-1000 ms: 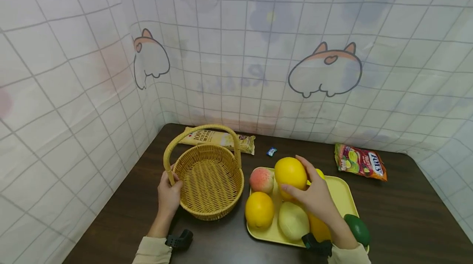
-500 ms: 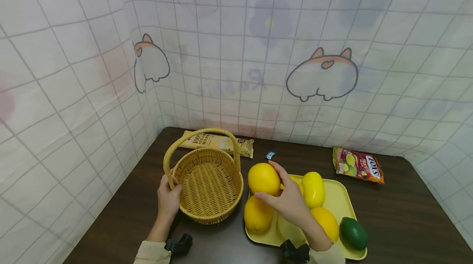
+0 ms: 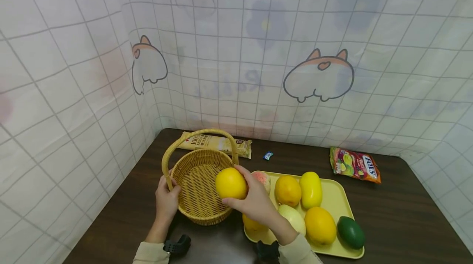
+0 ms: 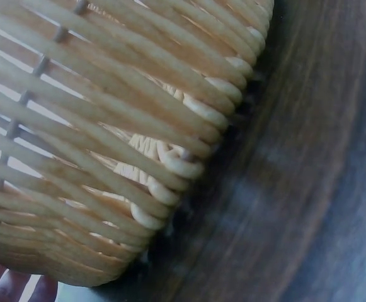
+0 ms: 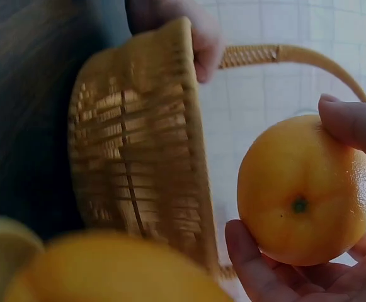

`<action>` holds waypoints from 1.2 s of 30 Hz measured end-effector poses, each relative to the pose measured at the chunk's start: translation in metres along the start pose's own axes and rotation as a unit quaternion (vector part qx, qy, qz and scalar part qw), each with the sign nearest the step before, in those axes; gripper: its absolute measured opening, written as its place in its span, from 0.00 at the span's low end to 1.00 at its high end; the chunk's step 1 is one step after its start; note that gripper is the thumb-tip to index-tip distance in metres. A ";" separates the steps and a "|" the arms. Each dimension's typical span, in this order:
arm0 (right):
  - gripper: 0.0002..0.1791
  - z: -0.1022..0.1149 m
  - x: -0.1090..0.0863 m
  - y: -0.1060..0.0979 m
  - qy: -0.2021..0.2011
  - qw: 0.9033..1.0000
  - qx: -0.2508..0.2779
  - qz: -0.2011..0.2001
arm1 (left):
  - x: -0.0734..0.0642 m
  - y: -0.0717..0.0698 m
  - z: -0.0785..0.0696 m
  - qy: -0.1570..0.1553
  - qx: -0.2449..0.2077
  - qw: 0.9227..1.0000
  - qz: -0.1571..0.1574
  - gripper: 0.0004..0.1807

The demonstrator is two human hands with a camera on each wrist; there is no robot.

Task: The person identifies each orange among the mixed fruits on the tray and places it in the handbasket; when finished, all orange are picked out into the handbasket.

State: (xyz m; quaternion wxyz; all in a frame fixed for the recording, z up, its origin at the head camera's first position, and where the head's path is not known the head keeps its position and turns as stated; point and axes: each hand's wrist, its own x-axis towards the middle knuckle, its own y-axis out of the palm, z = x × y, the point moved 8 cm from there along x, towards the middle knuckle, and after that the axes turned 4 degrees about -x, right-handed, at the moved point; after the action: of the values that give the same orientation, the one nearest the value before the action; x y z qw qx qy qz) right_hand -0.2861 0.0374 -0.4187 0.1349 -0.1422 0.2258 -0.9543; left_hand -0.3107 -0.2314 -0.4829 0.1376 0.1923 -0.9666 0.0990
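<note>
A round wicker basket point(image 3: 199, 192) with an arched handle stands at the left of the table, with nothing inside it. My left hand point(image 3: 166, 200) grips its left side, where the handle meets the rim. My right hand point(image 3: 255, 204) holds an orange point(image 3: 230, 183) above the basket's right rim, thumb and fingers curled about it. In the right wrist view the orange point(image 5: 302, 201) shows its green stem spot, beside the basket's woven wall point(image 5: 138, 145). The left wrist view shows mostly the basket's weave point(image 4: 107, 126), with a few fingertips point(image 4: 9, 286) at its lower edge.
A yellow tray point(image 3: 336, 198) at right holds several fruits, including a peach point(image 3: 263, 180), a pale green round fruit point(image 3: 293, 217) and a dark green avocado-like fruit point(image 3: 351, 232). Behind lie a long snack packet point(image 3: 242, 148), a small blue wrapper point(image 3: 267, 155) and a candy bag point(image 3: 354, 164).
My right hand has carried the orange leftward from above the tray to the basket's right rim. My left hand keeps its grip on the basket, which stays in place.
</note>
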 end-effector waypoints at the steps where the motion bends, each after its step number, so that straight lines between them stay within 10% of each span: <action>1: 0.49 0.001 0.001 0.004 -0.002 1.000 0.001 0.002 | -0.001 0.000 -0.002 -0.001 0.000 1.000 0.001 0.05; 36: 0.49 -0.002 0.043 0.087 0.047 0.995 -0.080 0.025 | 0.002 -0.001 0.006 0.014 0.021 1.000 -0.018 0.04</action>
State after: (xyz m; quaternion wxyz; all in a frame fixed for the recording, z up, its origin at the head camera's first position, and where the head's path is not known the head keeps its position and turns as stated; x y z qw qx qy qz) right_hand -0.3100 -0.0502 -0.4523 0.1368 -0.1022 0.3106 -0.9351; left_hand -0.3130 -0.2344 -0.4882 0.1491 0.2107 -0.9587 0.1195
